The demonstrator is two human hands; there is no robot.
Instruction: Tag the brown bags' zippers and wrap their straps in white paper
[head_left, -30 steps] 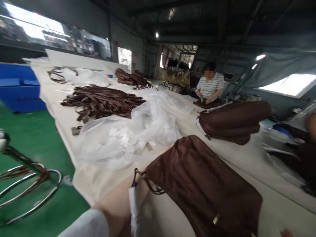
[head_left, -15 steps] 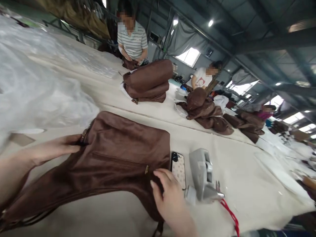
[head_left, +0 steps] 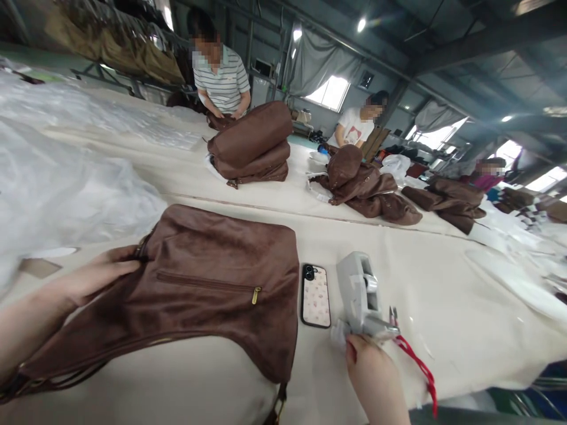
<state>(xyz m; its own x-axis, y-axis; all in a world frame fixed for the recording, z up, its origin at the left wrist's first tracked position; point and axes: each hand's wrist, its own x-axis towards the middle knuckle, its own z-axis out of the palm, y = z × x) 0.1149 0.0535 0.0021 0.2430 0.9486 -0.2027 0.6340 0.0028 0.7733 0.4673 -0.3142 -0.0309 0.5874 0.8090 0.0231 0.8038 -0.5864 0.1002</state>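
A brown leather-look bag (head_left: 221, 248) lies spread on the pale tabletop, its front zipper with a brass pull (head_left: 256, 295) facing up. My left hand (head_left: 113, 268) is closed on the bag's left edge, with the fingertips hidden at the fold. My right hand (head_left: 370, 366) is at the near end of a grey tape dispenser (head_left: 354, 283), its fingers curled together; whatever they pinch is hidden. A small clear plastic piece (head_left: 340, 333) sits just left of its thumb. Between bag and dispenser lies a phone in a patterned case (head_left: 316, 298).
Small snips (head_left: 393, 316) with a red cord (head_left: 419, 366) lie right of the dispenser. Clear plastic sheeting (head_left: 71, 183) covers the left side. Stacked brown bags (head_left: 252, 141) stand across the table, where co-workers (head_left: 224, 82) handle bags.
My right hand has left the bag's right side and moved right to the tape dispenser, its fingers now curled. My left hand keeps its hold on the bag. The view has shifted slightly.
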